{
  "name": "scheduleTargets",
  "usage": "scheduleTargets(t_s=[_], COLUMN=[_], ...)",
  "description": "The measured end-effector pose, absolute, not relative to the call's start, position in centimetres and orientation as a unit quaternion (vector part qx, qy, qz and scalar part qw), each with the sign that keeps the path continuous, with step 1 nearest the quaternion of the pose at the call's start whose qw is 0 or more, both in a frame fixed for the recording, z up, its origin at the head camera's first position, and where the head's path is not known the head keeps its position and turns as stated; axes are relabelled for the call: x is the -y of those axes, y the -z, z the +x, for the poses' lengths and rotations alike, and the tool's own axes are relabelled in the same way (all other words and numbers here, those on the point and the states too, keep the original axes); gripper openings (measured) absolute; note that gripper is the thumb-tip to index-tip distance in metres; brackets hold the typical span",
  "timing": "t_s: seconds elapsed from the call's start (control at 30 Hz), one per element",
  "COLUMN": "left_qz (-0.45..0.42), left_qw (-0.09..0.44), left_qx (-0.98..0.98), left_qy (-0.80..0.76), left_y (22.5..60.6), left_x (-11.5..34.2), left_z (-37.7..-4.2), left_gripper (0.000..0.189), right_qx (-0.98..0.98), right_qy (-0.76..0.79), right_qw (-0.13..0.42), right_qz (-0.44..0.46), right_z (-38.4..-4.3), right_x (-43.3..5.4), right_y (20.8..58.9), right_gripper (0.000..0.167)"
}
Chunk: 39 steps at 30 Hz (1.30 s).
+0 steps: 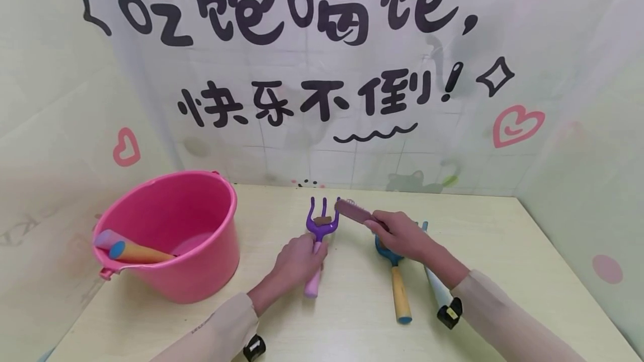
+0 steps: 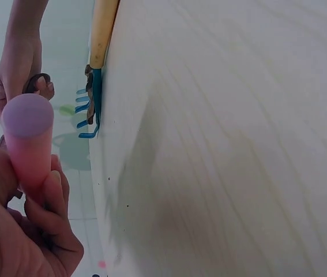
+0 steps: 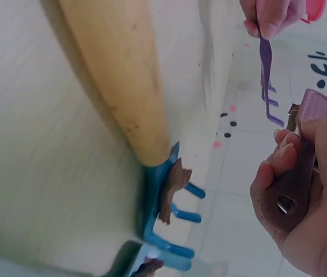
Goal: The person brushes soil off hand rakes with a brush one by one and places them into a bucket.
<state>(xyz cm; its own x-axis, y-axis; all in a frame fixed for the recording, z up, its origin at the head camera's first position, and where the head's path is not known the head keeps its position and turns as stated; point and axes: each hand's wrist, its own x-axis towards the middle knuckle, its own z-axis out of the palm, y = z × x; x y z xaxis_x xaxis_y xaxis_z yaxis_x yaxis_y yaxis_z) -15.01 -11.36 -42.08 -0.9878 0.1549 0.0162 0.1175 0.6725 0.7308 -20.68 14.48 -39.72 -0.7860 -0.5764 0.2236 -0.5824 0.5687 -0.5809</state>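
Note:
In the head view my left hand (image 1: 300,258) grips the lilac handle of a purple garden hand fork (image 1: 320,230), raised with its tines pointing away. A brown piece (image 1: 322,220) lies across the tines. My right hand (image 1: 405,233) holds a mauve-brown brush (image 1: 354,211) by its handle, the bristle head right at the fork's right tine. The right wrist view shows the fingers curled round the brush handle (image 3: 287,213), which has a hole in its end. The left wrist view shows my left fingers wrapped round the pinkish fork handle (image 2: 27,138).
A blue hand rake (image 1: 401,295) with a yellow handle lies below my right hand, brown bits (image 3: 175,187) on its head. Beside it lies a light-blue-handled tool (image 1: 437,286). At left stands a pink bucket (image 1: 216,261) holding a lilac handle and a yellow handle (image 1: 141,253).

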Motion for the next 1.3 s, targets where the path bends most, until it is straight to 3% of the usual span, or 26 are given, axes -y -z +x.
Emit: scheduleTargets(t_s=[0.4, 0.77, 1.3], left_qz=[0.076, 0.081, 0.077], left_qw=[0.026, 0.008, 0.042], left_qx=[-0.911, -0.917, -0.865], left_qy=[-0.405, -0.390, -0.494], left_y=[42.4, 42.2, 42.8], left_x=[11.1, 11.1, 10.6], left_z=[-14.8, -14.3, -14.3], left_gripper=[0.021, 0.016, 0.015], right_qx=[0.895, 0.912, 0.925], right_qy=[-0.250, -0.150, -0.134], right_qw=[-0.017, -0.009, -0.018], right_qz=[0.368, 0.382, 0.355], right_z=[-21.0, -20.9, -20.8], right_x=[-10.2, -9.1, -8.5], right_y=[39.3, 39.9, 40.0], right_gripper=[0.030, 0.031, 0.030])
